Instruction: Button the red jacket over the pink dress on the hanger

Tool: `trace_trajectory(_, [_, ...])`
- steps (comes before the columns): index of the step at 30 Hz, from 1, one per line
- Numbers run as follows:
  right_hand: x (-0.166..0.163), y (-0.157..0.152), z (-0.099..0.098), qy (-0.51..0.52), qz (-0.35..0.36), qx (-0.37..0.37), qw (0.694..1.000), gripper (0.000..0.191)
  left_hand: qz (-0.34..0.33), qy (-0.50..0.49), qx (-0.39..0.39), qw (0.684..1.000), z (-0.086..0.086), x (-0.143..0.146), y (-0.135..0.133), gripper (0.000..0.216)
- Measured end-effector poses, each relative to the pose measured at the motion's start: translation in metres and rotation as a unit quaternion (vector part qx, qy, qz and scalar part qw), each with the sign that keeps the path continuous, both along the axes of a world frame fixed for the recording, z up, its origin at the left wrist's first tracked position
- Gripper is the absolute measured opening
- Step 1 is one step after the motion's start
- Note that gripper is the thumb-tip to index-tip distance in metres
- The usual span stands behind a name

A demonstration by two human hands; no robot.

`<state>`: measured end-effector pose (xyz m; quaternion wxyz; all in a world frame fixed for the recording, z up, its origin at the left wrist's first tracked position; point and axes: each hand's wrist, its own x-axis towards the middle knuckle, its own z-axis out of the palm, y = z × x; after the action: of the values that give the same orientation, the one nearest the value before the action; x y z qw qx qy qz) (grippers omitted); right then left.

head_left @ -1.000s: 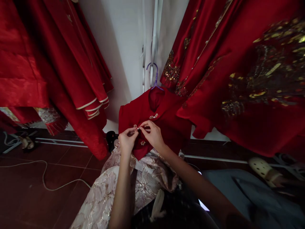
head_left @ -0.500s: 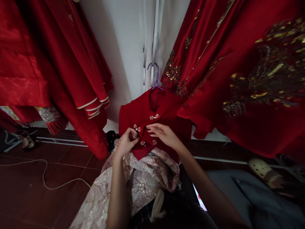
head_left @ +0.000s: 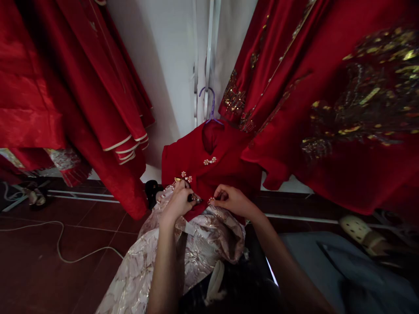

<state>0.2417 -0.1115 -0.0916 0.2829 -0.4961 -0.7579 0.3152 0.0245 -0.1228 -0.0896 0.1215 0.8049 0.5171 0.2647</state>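
Note:
A small red jacket (head_left: 216, 172) hangs on a purple hanger (head_left: 211, 107) in front of me, with pearl clasps down its front. My left hand (head_left: 178, 203) pinches the left half of the lowest clasp near the hem. My right hand (head_left: 231, 200) pinches the jacket's right front edge at the same height, holding the other half of that clasp. The two hands are a short gap apart. Two clasps above them sit closed. A pale pink and gold brocade skirt (head_left: 157, 257) lies under my forearms.
Long red gowns (head_left: 98, 100) hang at the left, and red gowns with gold embroidery (head_left: 327, 100) hang at the right. A white wall (head_left: 173, 65) lies behind. A white cable (head_left: 59, 244) crosses the dark red floor. A pale clog (head_left: 358, 229) lies at the right.
Both hands have dropped from the middle clasp to the lowest one near the hem, and each now pinches one side of it.

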Motion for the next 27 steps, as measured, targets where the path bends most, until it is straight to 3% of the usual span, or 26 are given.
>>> trace_trajectory(3, [0.002,-0.003,0.010,0.075,0.005,-0.068,0.995,0.024,-0.013,-0.033,-0.011,0.999,0.007,-0.005,-0.002,0.007])
trace_trajectory(8, [-0.004,-0.021,0.038,0.253,0.028,-0.157,0.954,0.028,-0.031,-0.097,-0.069,0.992,0.016,-0.011,-0.011,0.015])
trace_trajectory(11, [-0.019,-0.025,0.036,0.275,0.002,-0.126,0.953,0.027,-0.006,-0.136,-0.091,0.986,0.017,-0.008,-0.012,0.013])
trace_trajectory(17, [-0.052,-0.017,0.002,0.196,-0.085,0.002,0.977,0.018,0.057,-0.248,-0.162,0.954,0.014,0.000,-0.005,0.005])
trace_trajectory(22, [-0.056,-0.017,-0.003,0.188,-0.084,0.046,0.978,0.013,0.019,-0.320,-0.216,0.922,0.008,0.001,-0.001,0.006])
trace_trajectory(27, [-0.052,-0.016,-0.001,0.161,-0.079,0.071,0.981,0.011,-0.006,-0.337,-0.233,0.912,0.005,0.000,0.000,0.015])
